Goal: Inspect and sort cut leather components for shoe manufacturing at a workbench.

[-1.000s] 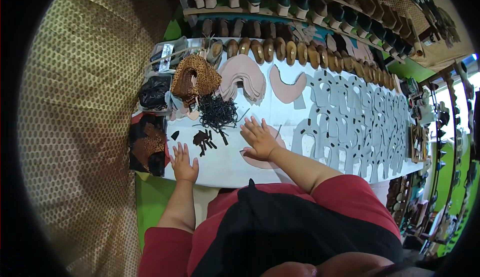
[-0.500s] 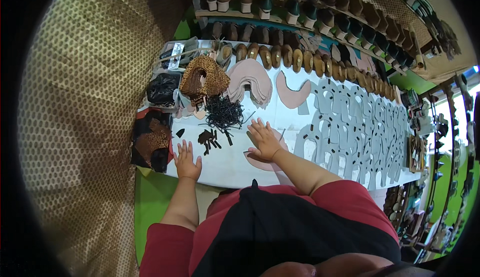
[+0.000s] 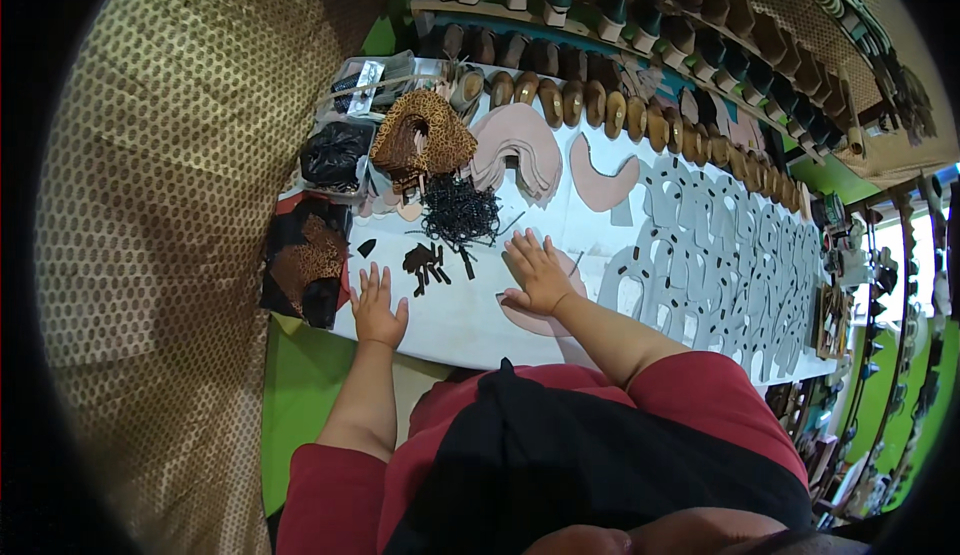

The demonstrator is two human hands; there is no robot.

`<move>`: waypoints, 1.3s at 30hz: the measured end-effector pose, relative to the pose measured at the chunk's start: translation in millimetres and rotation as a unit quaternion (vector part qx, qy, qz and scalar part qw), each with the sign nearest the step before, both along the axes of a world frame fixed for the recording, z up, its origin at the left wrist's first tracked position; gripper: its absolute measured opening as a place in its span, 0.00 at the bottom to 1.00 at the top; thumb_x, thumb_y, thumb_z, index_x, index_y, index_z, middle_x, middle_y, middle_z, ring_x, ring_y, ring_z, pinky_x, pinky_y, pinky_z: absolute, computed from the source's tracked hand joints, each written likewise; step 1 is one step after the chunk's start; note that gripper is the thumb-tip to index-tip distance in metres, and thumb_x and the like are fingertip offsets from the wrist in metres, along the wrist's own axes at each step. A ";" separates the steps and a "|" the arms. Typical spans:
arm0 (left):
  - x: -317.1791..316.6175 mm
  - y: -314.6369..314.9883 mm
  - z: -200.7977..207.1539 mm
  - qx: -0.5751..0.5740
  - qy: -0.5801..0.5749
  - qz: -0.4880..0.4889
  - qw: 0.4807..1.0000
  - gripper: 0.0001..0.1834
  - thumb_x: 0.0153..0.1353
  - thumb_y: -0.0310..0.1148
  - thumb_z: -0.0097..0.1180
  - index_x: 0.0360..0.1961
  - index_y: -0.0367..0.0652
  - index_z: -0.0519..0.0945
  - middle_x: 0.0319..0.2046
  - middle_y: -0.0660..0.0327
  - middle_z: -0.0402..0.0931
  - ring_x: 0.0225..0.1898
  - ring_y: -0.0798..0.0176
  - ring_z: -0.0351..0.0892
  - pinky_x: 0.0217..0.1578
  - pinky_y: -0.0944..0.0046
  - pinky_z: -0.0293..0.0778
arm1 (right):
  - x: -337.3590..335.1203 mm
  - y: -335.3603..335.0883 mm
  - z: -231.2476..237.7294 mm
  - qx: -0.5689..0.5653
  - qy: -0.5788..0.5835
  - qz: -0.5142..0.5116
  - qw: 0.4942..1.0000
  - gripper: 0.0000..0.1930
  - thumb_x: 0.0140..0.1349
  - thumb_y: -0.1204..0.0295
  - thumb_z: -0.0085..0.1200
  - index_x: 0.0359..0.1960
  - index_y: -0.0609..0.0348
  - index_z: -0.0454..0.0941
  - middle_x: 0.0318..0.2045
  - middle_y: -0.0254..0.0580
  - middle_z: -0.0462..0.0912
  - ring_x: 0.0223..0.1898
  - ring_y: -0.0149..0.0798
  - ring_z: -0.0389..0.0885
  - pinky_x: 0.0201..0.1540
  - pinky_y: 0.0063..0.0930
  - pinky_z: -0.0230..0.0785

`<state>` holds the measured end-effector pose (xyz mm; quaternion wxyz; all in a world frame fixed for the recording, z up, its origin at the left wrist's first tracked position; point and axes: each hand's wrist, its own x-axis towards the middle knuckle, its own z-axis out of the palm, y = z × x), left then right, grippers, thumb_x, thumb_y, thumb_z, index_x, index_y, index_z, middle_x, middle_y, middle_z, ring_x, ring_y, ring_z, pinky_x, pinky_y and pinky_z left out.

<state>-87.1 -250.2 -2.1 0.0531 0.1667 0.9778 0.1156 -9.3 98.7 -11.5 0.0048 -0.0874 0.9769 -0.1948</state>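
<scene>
My left hand (image 3: 379,310) lies flat at the table's near edge, its fingers spread and nothing in them. Close to its right are small black strips (image 3: 428,266) in a loose pile, and a small black scrap (image 3: 367,248) sits just beyond its fingertips. My right hand (image 3: 541,281) rests open, fingers apart, over a curved pink piece (image 3: 528,318) that it partly covers. A thin dark stick-like thing (image 3: 577,263) shows beside that hand. Farther off lies a tangle of black cords (image 3: 459,211).
Behind the cords are leopard-print pieces (image 3: 447,138), a stack of pink curved pieces (image 3: 515,137) and one single pink curve (image 3: 606,187). Rows of grey cut-outs (image 3: 690,217) with small black pieces cover the table's right. Shoe lasts (image 3: 551,103) line the back, under shelves (image 3: 520,15).
The view has tilted a little, so the table appears slightly higher and farther right. Both hands stay flat and open at about the same places on the table.
</scene>
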 end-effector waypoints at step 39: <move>2.6 -1.0 -2.3 0.023 0.011 0.007 1.000 0.39 0.60 0.41 0.58 0.73 0.48 0.63 0.76 0.55 0.51 0.77 0.48 0.46 0.73 0.41 0.41 | -4.4 -7.9 -12.1 -0.037 -0.009 -0.015 0.999 0.40 0.66 0.50 0.48 0.75 0.56 0.52 0.75 0.56 0.52 0.77 0.62 0.43 0.74 0.65 0.33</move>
